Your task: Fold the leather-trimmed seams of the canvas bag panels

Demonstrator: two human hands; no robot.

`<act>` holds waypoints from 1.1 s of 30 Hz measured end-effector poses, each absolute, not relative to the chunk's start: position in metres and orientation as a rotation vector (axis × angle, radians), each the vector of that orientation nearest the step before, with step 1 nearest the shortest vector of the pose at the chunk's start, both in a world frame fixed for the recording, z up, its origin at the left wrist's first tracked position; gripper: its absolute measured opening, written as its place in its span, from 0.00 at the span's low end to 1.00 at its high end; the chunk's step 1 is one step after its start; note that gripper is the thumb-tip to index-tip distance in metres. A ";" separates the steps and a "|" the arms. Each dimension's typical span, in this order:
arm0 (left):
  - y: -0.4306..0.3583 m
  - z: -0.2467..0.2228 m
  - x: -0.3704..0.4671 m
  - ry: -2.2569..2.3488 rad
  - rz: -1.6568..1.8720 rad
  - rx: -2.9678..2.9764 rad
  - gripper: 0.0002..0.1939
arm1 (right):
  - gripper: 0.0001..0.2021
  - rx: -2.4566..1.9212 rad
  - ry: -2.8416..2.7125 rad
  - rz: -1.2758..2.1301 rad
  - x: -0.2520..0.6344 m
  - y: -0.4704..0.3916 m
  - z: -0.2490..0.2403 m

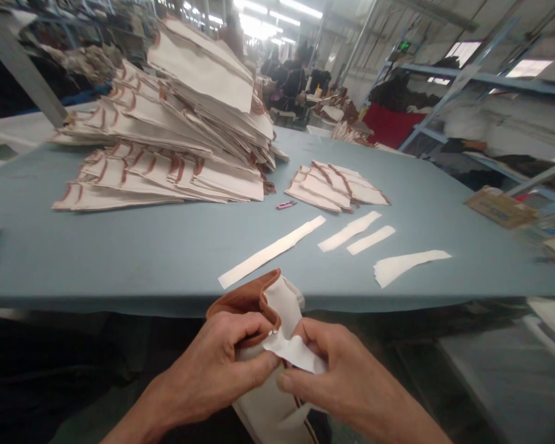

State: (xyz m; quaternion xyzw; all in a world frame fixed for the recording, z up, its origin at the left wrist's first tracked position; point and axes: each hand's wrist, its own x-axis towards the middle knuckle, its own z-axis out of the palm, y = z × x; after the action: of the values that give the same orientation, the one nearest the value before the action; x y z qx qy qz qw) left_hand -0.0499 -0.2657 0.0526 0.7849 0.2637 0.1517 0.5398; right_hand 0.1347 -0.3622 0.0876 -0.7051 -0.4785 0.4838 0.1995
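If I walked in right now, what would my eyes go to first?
Probably the big heap of cream cloth pieces with brown edges, piled high on the far left part of the blue-green table. Then, by the table's near edge, the left hand holds a cream-and-brown item while the right hand pinches a small white piece against it. Pale strips lie just beyond the hands.

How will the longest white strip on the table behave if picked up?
Probably floppy: the similar white piece at the right hand bends. Likely light: the longest white strip looks thin against the table. Pushed, it may slide or buckle rather than roll, since it lies flat.
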 end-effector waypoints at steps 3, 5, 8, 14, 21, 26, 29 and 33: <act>-0.270 0.048 -0.048 0.650 0.356 1.926 0.05 | 0.13 -1.848 -1.182 1.547 0.135 -0.366 0.084; -0.273 0.046 -0.046 0.689 0.391 1.998 0.06 | 0.18 -1.680 -1.057 1.660 0.134 -0.367 0.078; -0.277 0.041 -0.045 0.728 0.470 2.107 0.07 | 0.29 -1.488 -0.943 1.662 0.130 -0.369 0.066; -0.279 0.033 -0.048 0.762 0.525 2.170 0.05 | 0.30 -1.436 -0.703 1.676 0.117 -0.378 0.057; -0.284 0.031 -0.049 0.810 0.770 2.254 0.06 | 0.31 -1.452 -0.732 1.554 0.093 -0.383 0.059; -0.289 0.020 -0.048 0.790 0.874 2.273 0.09 | 0.33 -1.495 -0.801 1.425 0.085 -0.375 0.049; -0.289 0.012 -0.047 0.798 0.951 2.307 0.07 | 0.31 -1.470 -0.767 1.417 0.081 -0.373 0.042; -0.290 0.013 -0.050 0.751 1.085 2.346 0.09 | 0.24 -1.664 -0.973 1.191 0.070 -0.393 0.035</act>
State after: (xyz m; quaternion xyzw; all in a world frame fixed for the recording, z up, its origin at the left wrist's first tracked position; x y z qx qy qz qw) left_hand -0.0499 -0.2904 0.0127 0.8496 0.2719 0.3929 0.2232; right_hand 0.0702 -0.3928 0.0355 -0.6650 -0.3888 0.4761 0.4242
